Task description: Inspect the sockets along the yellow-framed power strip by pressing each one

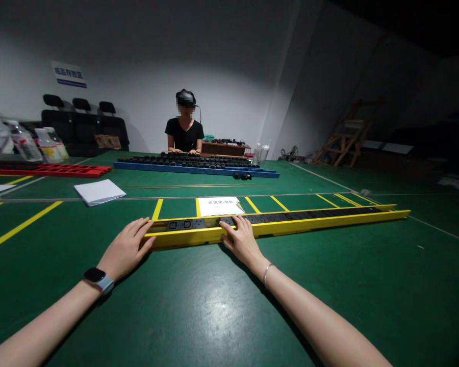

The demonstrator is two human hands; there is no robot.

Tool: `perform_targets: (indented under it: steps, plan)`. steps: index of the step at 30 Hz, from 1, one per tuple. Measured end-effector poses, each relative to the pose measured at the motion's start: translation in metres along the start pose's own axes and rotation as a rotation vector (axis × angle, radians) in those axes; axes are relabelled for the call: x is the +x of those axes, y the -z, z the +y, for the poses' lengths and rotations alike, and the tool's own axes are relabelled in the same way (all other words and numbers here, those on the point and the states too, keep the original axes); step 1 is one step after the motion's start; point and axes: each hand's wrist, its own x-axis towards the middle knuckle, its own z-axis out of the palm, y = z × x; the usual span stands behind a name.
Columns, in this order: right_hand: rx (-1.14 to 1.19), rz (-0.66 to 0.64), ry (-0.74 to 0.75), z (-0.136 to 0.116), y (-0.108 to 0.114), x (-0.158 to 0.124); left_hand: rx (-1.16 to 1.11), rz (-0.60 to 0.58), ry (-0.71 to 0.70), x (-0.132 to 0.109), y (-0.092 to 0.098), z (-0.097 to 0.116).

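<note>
A long yellow rail (191, 238), a channel with raised side walls, lies across the green table in front of me. Black socket modules (186, 224) sit inside it, with a gap between the left group and the long row to the right. My left hand (127, 245) is closed around the rail's left end, thumb on the near side and fingers over the top. Across the near wall reaches my right hand (241, 238), its fingertips on a black module by the gap and its thumb against the wall's outer face. The fingertips' exact contact is partly hidden.
Behind the rail are a printed paper label (219, 206) and folded white paper (100, 192). Blue rails (199, 168) with black modules lie farther back, before a seated person (184, 130). Red rails (69, 171) and bottles (48, 145) stand left.
</note>
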Motion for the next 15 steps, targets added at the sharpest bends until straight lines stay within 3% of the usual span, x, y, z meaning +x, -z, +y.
perform_targets:
  steps: [15]
  plan:
    - [-0.035, -0.016, -0.025, -0.0033, 0.0040, -0.0008, 0.022, -0.021, -0.003, -0.0015, -0.0023, -0.0026]
